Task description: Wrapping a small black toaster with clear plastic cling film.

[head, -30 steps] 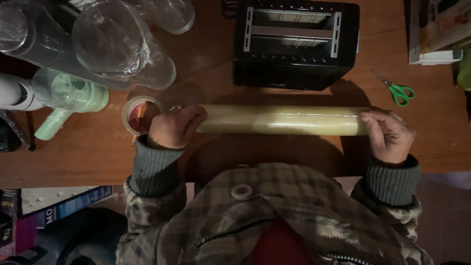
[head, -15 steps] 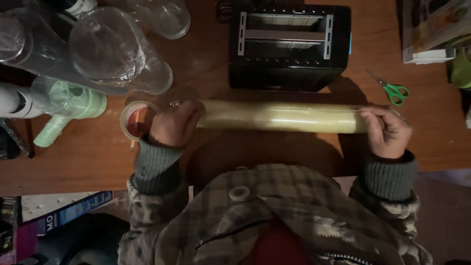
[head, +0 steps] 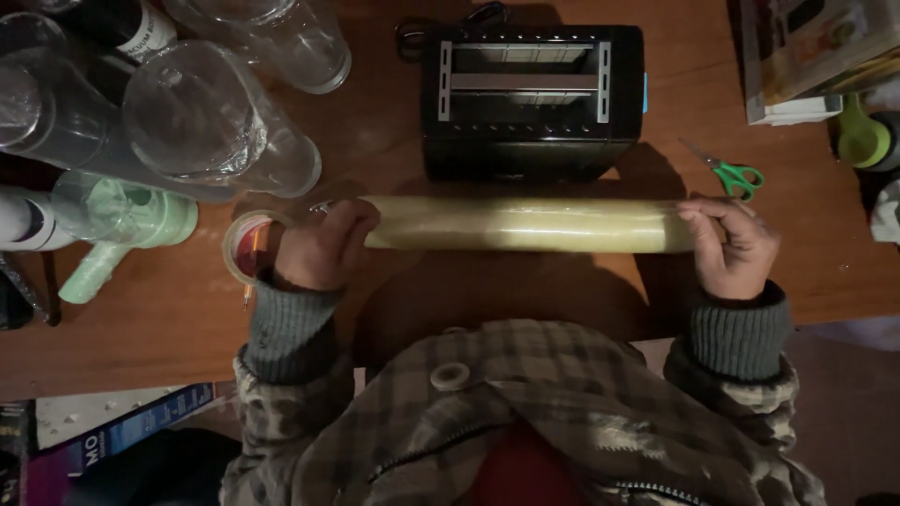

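Both hands, left hand (head: 323, 245) and right hand (head: 736, 248), close around the ends of the long yellowish roll of clear plastic film (head: 525, 225), keeping it level above the brown wooden bench (head: 169, 328).

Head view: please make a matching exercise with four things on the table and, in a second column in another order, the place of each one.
Things:
1. roll of clear film
2. toaster
3. scissors
4. tape roll

Places:
A. beside the left hand, on its outer side
B. held at both ends by the left hand and the right hand
C. behind the film roll, at the middle of the wooden table
D. between the toaster and the books, near the right hand

Pairs: 1-B, 2-C, 3-D, 4-A
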